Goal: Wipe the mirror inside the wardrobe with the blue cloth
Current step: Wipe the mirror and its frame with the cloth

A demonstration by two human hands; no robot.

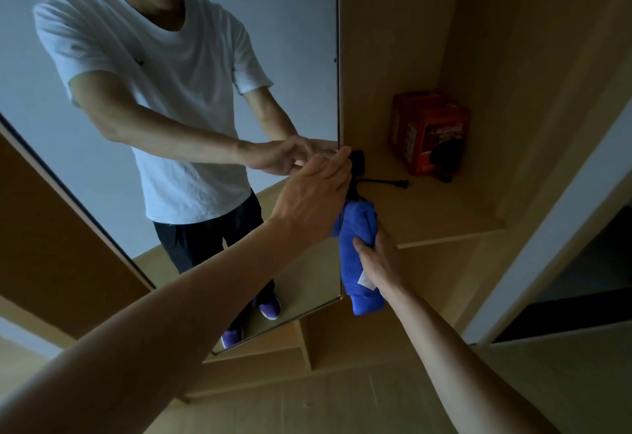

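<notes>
The tall mirror (205,57) stands inside the wooden wardrobe and reflects a person in a white shirt. My left hand (314,194) reaches to the mirror's right edge at mid height, with its fingers laid over that edge. My right hand (376,259) is just below and to the right and grips the bunched blue cloth (359,228), which hangs down beside the mirror's lower right edge. A white label shows on the cloth. The cloth is next to the glass; I cannot tell if it touches.
A red box (431,132) stands at the back of the wardrobe shelf (444,208). A black cable with a plug (386,182) lies on the shelf right behind my left hand. A white door panel (547,245) borders the right side.
</notes>
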